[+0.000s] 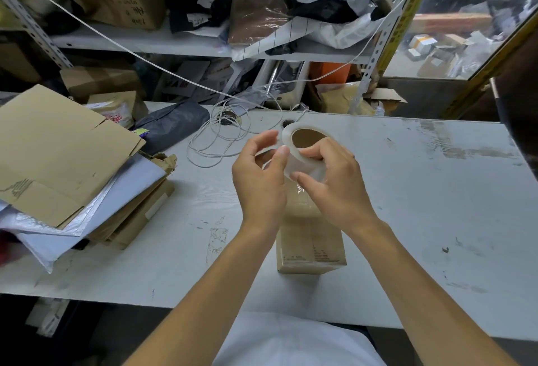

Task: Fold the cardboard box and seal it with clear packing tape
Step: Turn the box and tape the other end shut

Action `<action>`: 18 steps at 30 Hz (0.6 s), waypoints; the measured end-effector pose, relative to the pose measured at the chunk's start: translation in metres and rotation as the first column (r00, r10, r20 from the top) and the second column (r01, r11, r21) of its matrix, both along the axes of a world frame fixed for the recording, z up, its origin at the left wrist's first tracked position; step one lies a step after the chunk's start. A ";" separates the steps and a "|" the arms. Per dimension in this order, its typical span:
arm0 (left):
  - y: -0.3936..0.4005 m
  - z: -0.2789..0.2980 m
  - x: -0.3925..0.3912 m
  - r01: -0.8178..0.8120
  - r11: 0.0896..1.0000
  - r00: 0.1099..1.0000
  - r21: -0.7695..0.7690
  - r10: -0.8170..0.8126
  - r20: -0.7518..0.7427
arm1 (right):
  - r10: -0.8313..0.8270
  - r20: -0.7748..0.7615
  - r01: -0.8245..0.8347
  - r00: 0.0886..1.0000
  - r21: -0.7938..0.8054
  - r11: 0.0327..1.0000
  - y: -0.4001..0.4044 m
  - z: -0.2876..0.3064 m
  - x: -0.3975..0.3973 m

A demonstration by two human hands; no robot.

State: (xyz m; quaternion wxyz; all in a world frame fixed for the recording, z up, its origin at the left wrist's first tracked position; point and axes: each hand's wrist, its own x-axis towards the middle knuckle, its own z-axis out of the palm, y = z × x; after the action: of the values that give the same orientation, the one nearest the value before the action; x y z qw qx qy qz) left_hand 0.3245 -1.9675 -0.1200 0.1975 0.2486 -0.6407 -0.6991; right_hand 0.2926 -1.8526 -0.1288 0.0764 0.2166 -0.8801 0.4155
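A small closed cardboard box (310, 245) lies on the white table (422, 191) in front of me, with glossy clear tape showing on its far end. Above it my right hand (332, 179) grips a roll of clear packing tape (302, 144) with a brown cardboard core, fingers hooked into the core. My left hand (259, 173) is at the roll's left side, thumb pressed on the roll's outer face and fingers curled around it. Both hands hide the box's far end.
A stack of flattened cardboard (58, 150) and white mailer bags (96, 202) sits at the table's left. A coiled white cable (224, 138) and a grey bag (171, 124) lie behind the hands. Cluttered shelves (174, 42) stand beyond the table.
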 end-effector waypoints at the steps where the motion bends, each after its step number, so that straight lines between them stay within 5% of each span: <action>1: -0.003 -0.001 0.000 0.033 0.999 0.999 -0.035 -0.032 0.013 | -0.008 0.002 0.008 1.000 -0.007 1.000 0.001 0.001 0.000; 13: -0.012 0.000 -0.003 0.009 0.966 0.999 -0.260 -0.022 -0.045 | 0.000 0.041 0.003 0.999 -0.069 0.998 0.006 0.008 0.003; 18: -0.009 -0.005 -0.003 0.001 0.873 0.997 -0.488 -0.041 -0.071 | 0.045 0.025 -0.044 0.999 -0.026 0.999 0.009 0.011 0.003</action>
State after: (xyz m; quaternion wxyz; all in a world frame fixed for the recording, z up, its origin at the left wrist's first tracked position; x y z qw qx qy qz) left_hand 0.3217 -1.9770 -0.1253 0.2712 0.1559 -0.7906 -0.5264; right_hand 0.2959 -1.8437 -0.1176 0.0587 0.2299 -0.8705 0.4311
